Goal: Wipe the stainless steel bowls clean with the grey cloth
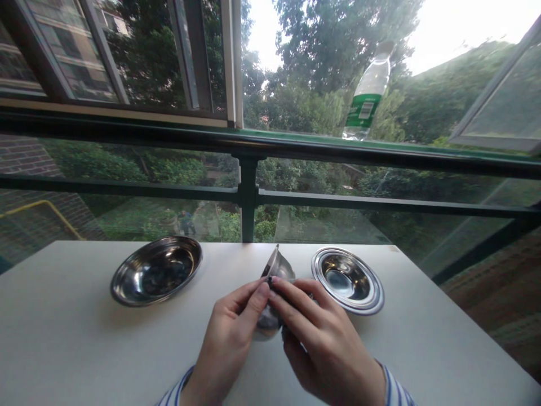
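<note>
"Where is the small metal bowl [282, 266]?"

"Between the two hands, over the middle of the desk [84, 349], tipped on its side with the rim facing left. The fingers cover much of it."

"And the grip?"

"The left hand [232, 324] is closed on it, thumb and fingers pinching at the rim. The right hand [327, 335] lies across the bowl's other side, fingers bent and fingertips meeting the left thumb. A dark piece [286, 332] peeks out beneath them, mostly hidden; whether that hand grips the piece, the bowl or both, one cannot tell."

"What else is on the desk?"

"An oval metal dish [154, 272] sits near the far edge, toward the far left corner. A round metal dish [340, 282] with a wide rim is near the far right corner, just beyond the right hand."

"Behind that?"

"A dark railing [177, 135] runs past the far edge, and a bottle [367, 96] with a green label stands beyond it."
</note>
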Motion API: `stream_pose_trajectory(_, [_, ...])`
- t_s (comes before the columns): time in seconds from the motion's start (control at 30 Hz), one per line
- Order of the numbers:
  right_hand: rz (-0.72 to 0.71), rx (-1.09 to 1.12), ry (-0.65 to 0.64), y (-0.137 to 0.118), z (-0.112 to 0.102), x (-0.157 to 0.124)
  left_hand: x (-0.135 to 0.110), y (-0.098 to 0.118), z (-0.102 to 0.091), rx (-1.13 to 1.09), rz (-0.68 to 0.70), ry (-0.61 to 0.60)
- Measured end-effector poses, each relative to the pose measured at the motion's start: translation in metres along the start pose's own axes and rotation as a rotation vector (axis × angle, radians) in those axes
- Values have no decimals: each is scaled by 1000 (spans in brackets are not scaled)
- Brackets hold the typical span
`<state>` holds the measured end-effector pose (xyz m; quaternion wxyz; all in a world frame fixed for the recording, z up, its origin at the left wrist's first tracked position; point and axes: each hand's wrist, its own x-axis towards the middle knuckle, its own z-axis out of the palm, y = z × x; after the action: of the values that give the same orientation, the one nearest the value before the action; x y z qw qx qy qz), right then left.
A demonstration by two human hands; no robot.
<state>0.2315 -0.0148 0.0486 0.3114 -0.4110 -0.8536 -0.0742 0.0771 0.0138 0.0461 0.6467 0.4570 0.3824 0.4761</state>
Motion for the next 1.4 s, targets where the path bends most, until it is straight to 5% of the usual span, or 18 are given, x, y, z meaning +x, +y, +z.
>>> stream_pose_trajectory(0.17, [66,-4,72,2,-1,0,-2,0,1,-1,-15,-19])
stream_pose_trajectory(0.33, [-8,27,-7,1,1,0,1,1,-1,18,-11,3])
stream_pose_trajectory(0.53, [83,-2,66,7,2,0,0,2,2,-2,-31,-29])
stream_pose_trajectory(1.07, [35,20,10,5,2,0,-1,3,1,9,-32,6])
stream_pose_trajectory(1.23, [135,19,56,9,2,-3,-3,3,1,70,-29,-42])
stream_pose_trajectory(1.4, [47,15,4,6,1,-2,-3,3,0,63,-24,-3])
